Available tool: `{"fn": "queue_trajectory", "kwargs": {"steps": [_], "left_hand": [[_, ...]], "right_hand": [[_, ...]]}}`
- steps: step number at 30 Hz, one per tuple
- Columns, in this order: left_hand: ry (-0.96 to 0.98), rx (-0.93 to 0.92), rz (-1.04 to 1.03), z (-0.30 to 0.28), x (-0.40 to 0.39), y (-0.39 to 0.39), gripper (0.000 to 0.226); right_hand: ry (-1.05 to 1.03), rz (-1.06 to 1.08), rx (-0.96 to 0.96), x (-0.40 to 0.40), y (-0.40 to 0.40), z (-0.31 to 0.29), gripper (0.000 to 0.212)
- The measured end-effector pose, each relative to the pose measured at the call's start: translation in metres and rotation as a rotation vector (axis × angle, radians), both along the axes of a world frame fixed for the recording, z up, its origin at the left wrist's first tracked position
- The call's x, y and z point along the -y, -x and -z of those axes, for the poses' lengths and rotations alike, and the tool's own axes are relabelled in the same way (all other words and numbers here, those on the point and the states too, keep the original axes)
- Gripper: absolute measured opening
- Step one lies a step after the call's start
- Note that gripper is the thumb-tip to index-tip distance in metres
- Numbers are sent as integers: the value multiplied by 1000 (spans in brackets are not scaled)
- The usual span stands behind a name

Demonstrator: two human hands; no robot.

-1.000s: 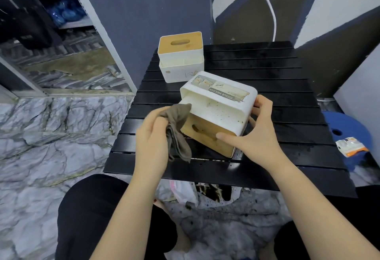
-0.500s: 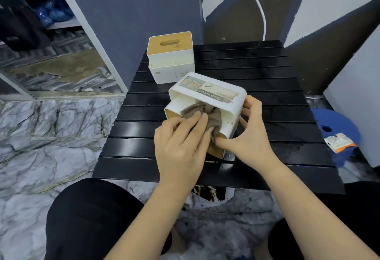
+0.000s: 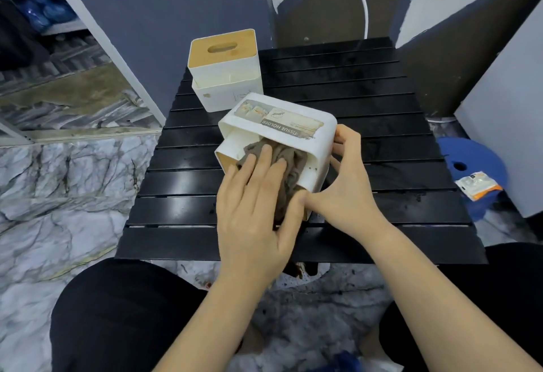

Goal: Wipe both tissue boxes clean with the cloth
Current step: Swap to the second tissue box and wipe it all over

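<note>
Near tissue box tipped on its side mid-table, label facing up, w/ left hand laid flat, fingers straight & a bit spread, pressing the brown cloth onto the box's near face. Right hand clamped round the box's right end, thumb on the near corner, fingers curled behind. Second tissue box upright at far left of table, just behind the first, untouched; blue stool w/ a packet on the floor far right.
</note>
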State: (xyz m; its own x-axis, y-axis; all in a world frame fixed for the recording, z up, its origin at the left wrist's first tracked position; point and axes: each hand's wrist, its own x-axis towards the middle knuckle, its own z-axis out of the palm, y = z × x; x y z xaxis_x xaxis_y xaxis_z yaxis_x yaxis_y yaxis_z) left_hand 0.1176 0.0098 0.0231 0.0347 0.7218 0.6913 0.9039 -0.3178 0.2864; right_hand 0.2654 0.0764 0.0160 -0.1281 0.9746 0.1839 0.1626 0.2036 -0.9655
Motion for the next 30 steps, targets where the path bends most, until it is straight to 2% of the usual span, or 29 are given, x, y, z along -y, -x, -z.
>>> {"fn": "queue_trajectory", "kwargs": {"steps": [6,10,11,14,16,24,30], "left_hand": [[225,-304,165,-37,-26,2,65],[396,-278,150,-47,-37,-15,83],[411,-229,166,-45,-37,-15,78],[357,-35,240,-36,-37,-13,34],[335,57,250,-32,-39,-11,20],[354,44,346,-36,-30,2,25],[335,33,364,-31,-11,18,36]], "right_hand": [[18,-28,22,-3,-2,0,98],[8,-4,28,-7,-2,1,96],[6,1,28,-7,-2,0,94],[10,9,17,-7,-2,-2,89],[12,12,8,-6,-1,-3,90],[15,5,23,-3,0,-3,104],[-23,8,53,-5,-1,1,106]]}}
